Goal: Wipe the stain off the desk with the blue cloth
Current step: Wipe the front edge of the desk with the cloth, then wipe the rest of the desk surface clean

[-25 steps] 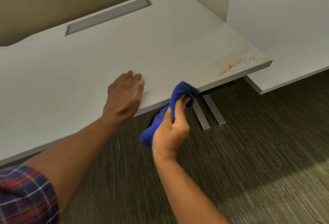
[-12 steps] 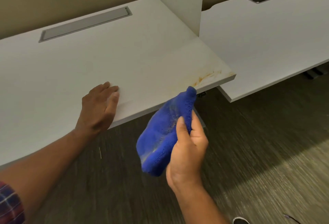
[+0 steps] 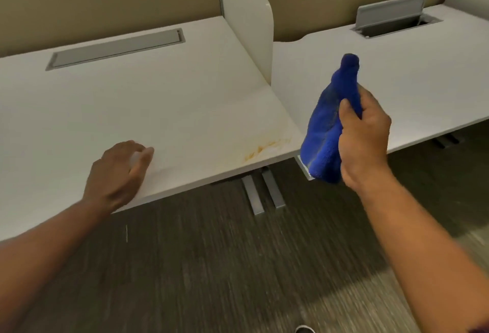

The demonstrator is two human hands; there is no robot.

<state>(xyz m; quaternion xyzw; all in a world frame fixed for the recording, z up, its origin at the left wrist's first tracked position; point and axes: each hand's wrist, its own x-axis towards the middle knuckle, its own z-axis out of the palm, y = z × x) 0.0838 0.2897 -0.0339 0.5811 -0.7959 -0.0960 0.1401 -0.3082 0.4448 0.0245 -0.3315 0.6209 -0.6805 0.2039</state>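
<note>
Cloth [image 3: 326, 126] bunched, long axis near upright, tip pointing up and away, held in the air over the gap between desks. Right hand [image 3: 363, 139] fisted around it. Stain [image 3: 260, 148] at desk [image 3: 164, 110] front right corner, apart from cloth. Left hand [image 3: 119, 171] flat, fingers loosely together, at desk edge.

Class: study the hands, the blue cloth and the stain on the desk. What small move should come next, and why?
Probably bring the right hand left and down, to press the blue cloth onto the orange stain. The cloth is in its grip, off the desk, right of the stain near the front corner. The left hand rests on the desk.
</note>
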